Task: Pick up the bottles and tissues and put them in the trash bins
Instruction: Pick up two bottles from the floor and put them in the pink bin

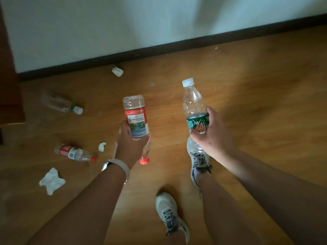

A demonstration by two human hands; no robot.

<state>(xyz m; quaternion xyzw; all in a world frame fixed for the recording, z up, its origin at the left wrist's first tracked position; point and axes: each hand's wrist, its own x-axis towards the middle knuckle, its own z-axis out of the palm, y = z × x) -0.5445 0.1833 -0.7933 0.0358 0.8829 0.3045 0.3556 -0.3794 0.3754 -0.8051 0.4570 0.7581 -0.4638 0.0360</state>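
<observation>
Bottles fill both hands: the left hand [129,147] curls round a red-label bottle [137,121], red cap nearest; the right hand [212,135] grips a green-label bottle [194,106], white cap pointing far. On the wooden floor [247,103] at left lie a clear bottle [60,104] and a red-capped bottle [74,152], a small tissue [102,146] just beside it, a large tissue [51,181] nearer, a crumpled tissue [117,71] far by the wall.
</observation>
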